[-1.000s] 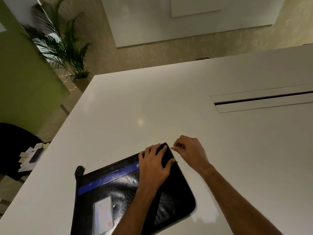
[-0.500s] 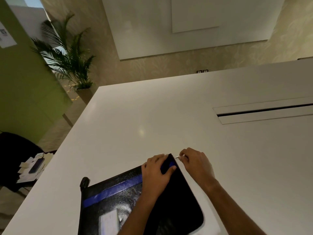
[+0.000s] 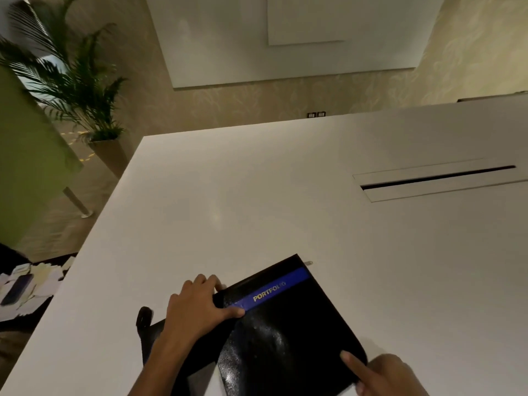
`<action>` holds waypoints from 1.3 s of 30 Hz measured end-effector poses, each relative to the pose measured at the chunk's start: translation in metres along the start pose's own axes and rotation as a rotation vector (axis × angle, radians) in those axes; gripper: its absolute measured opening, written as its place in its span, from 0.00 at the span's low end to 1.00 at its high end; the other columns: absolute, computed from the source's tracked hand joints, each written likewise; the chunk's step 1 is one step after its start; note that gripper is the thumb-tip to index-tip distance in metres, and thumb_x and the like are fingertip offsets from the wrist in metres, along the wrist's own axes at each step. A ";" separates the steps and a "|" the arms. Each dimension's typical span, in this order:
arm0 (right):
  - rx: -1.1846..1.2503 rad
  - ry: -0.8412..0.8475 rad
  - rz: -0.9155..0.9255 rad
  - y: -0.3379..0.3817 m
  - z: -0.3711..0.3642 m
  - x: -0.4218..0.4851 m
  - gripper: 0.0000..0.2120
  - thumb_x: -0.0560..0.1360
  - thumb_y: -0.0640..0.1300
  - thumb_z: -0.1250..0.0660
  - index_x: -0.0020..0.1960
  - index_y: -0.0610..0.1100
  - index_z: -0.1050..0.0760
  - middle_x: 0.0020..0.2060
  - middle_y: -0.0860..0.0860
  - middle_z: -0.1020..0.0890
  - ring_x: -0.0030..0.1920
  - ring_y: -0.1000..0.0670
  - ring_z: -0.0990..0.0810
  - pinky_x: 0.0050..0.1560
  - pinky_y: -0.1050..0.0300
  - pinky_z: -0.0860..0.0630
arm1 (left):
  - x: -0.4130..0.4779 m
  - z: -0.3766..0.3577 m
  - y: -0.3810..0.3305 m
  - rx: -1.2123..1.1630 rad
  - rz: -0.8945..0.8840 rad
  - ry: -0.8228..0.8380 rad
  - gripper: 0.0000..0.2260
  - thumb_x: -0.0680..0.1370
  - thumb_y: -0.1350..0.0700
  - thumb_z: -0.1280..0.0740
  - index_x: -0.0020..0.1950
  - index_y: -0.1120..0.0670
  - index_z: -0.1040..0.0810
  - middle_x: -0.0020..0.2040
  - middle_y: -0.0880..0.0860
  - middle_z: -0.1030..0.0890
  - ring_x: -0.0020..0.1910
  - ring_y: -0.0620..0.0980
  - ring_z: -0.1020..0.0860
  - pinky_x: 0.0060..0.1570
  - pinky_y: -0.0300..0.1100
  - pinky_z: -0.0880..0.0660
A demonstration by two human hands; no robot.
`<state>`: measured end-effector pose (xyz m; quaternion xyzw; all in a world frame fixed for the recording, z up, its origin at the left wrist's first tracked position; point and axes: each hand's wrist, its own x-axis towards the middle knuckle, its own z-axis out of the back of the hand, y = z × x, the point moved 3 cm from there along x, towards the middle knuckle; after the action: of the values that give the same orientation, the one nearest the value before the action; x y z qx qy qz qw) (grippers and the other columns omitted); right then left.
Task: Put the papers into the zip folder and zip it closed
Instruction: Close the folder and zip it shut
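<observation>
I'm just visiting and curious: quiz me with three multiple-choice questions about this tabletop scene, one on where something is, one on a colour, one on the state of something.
1. Where does the left hand rest?
A. On the far left edge of the zip folder
B. On the slot in the table
C. On the potted plant

2. What colour is the stripe bearing the word PORTFOLIO?
A. Red
B. Blue
C. Green

3. What is the state of the zipper pull?
A. Pinched by the right hand
B. Hidden under the left hand
C. Lying free at the folder's far corner, untouched

Answers: 1 A, the fingers curl over that edge with the thumb on the cover. 2 B, the band is blue with gold lettering. 3 C, the right hand is at the near right corner, a finger on the cover, away from the pull.
</observation>
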<state>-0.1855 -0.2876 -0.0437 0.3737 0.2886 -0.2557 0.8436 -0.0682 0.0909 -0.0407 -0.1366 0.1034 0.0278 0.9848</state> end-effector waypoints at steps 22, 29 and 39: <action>0.568 -0.290 0.060 0.040 -0.068 -0.018 0.17 0.75 0.41 0.18 0.54 0.39 0.24 0.29 0.47 0.13 0.30 0.38 0.11 0.41 0.34 0.12 | 0.007 0.002 -0.003 0.014 -0.056 -0.147 0.31 0.73 0.21 0.37 0.53 0.49 0.28 0.49 0.46 0.23 0.46 0.49 0.22 0.38 0.44 0.29; 0.625 -0.236 0.143 0.045 -0.049 0.006 0.23 0.75 0.36 0.18 0.67 0.39 0.21 0.39 0.41 0.16 0.31 0.42 0.12 0.38 0.42 0.12 | 0.008 -0.002 -0.009 0.017 -0.009 -0.135 0.31 0.76 0.23 0.40 0.57 0.50 0.29 0.49 0.46 0.24 0.42 0.48 0.24 0.35 0.43 0.33; 0.194 -0.391 0.349 0.081 -0.026 0.028 0.36 0.78 0.44 0.24 0.83 0.54 0.31 0.49 0.50 0.12 0.56 0.41 0.12 0.58 0.44 0.15 | 0.001 -0.010 -0.022 -0.123 0.035 -0.157 0.27 0.80 0.26 0.39 0.53 0.51 0.33 0.45 0.47 0.22 0.40 0.49 0.23 0.34 0.44 0.33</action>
<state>-0.1211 -0.2255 -0.0376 0.4403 0.0257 -0.2001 0.8749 -0.0673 0.0673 -0.0445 -0.1923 0.0266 0.0618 0.9790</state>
